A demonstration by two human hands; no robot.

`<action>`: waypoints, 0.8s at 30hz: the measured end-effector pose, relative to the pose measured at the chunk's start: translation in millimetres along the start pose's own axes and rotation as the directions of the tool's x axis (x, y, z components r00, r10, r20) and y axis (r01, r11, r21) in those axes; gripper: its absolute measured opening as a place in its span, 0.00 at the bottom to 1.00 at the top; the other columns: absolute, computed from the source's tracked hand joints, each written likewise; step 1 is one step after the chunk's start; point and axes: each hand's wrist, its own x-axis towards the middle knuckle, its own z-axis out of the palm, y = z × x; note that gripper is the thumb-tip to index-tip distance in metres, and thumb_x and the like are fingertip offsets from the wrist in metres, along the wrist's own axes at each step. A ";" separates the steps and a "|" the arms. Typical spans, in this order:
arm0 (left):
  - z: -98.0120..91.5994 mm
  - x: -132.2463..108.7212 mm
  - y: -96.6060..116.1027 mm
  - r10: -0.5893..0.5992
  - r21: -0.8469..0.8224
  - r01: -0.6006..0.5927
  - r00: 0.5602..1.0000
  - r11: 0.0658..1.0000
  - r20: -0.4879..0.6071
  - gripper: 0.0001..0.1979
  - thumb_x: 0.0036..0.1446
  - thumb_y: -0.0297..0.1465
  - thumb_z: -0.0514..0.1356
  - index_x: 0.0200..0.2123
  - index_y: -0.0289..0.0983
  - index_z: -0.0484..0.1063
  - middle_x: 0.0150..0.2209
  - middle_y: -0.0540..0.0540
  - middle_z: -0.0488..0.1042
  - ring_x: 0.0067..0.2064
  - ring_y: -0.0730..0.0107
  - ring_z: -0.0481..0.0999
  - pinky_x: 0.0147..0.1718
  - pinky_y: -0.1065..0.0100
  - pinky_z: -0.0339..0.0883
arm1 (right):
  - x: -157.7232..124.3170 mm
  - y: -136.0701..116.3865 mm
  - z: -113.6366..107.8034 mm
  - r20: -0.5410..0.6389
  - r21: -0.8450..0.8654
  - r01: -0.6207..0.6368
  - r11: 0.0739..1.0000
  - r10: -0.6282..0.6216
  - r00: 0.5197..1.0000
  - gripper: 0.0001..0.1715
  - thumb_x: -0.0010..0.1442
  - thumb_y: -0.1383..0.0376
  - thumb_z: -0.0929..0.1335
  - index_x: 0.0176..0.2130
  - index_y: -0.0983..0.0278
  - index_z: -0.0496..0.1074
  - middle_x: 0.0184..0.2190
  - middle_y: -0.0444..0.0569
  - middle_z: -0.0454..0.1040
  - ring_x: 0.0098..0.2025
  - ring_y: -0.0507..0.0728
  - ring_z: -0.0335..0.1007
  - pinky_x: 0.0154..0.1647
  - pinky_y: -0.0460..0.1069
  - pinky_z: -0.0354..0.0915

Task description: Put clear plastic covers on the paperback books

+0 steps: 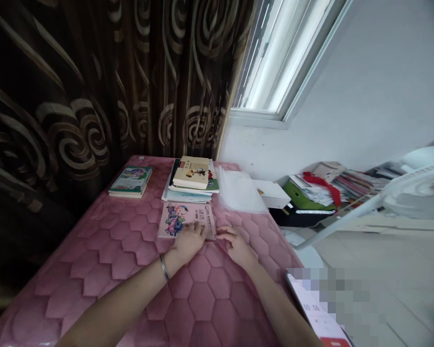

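A pink book (169,224) with cartoon figures on its front lies flat on the pink quilted surface, with a clear, shiny film along its right edge. My left hand (190,241) rests on the lower part of the book, palm down, fingers stretched over it and nothing held. At the book's right edge, my right hand (237,246) has thumb and fingertips pinched together on what looks like a clear plastic book cover (213,225). Just beyond the book lie a stack of books (191,172) and a pile of clear plastic sheets (242,192).
A green book (130,180) lies at the far left of the pink surface (126,246). Dark patterned curtains (137,72) hang behind. To the right are a white box (273,193), a bin of papers (307,195), a white fan (412,185) and a phone (314,313) showing a timer.
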 end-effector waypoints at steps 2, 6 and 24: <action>2.9 4.1 6.1 -0.005 0.041 0.004 0.999 0.999 0.033 0.19 0.60 0.22 0.50 0.54 0.31 0.67 0.49 0.30 0.73 0.46 0.54 0.76 0.34 0.60 0.72 | 2.7 -2.1 -2.6 0.009 -0.009 -0.021 1.000 0.021 1.000 0.32 0.41 0.84 0.58 0.36 0.60 0.78 0.46 0.50 0.71 0.52 0.55 0.67 0.55 0.54 0.64; 15.3 4.6 11.4 0.047 0.100 -0.050 0.998 0.994 0.038 0.21 0.59 0.20 0.51 0.56 0.30 0.66 0.51 0.23 0.70 0.48 0.44 0.76 0.32 0.53 0.73 | 21.3 -17.9 -12.8 0.031 -0.120 -0.026 0.992 0.030 0.999 0.24 0.44 0.82 0.61 0.30 0.61 0.78 0.45 0.51 0.73 0.49 0.56 0.70 0.51 0.53 0.66; 11.9 -85.4 -14.0 0.490 0.068 -0.494 0.818 0.867 -0.301 0.13 0.61 0.28 0.55 0.49 0.35 0.68 0.51 0.34 0.74 0.49 0.54 0.76 0.46 0.52 0.68 | 118.7 -52.2 33.6 0.276 -0.096 -0.308 0.947 0.322 0.906 0.10 0.54 0.57 0.71 0.35 0.60 0.77 0.26 0.43 0.77 0.29 0.53 0.71 0.30 0.44 0.63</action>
